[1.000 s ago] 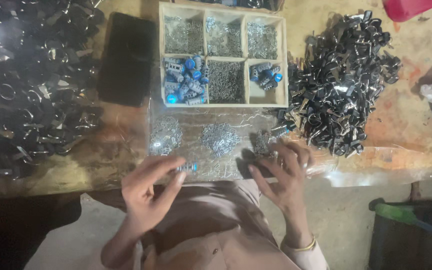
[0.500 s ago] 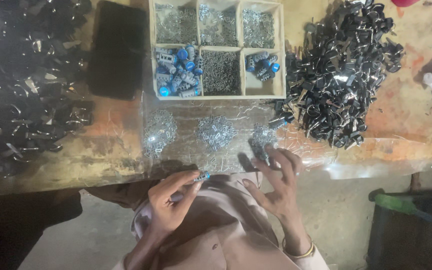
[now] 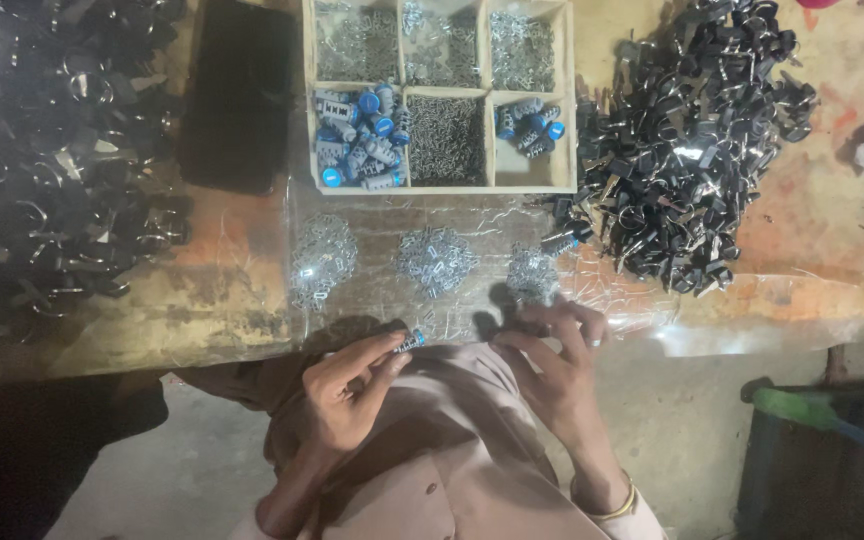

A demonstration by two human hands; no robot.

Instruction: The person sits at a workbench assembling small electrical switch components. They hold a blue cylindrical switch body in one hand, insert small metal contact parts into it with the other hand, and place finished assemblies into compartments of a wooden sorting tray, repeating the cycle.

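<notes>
On the worn wooden bench (image 3: 202,290), the left hand (image 3: 347,395) pinches a small blue-tipped metal cylinder (image 3: 410,342) steady at its edge, while the right hand (image 3: 552,365), fingers loosely spread, touches the nearest small heap of silvery clips (image 3: 532,272) beyond it.

A black pad (image 3: 239,95) lies left of the wooden compartment box (image 3: 565,100).

A small assembly workshop: worn wooden bench (image 3: 812,250), compartment tray (image 3: 439,95) of tiny metal parts at 12 o'clock, black part heaps (image 3: 687,150) at 2 o'clock.
</notes>
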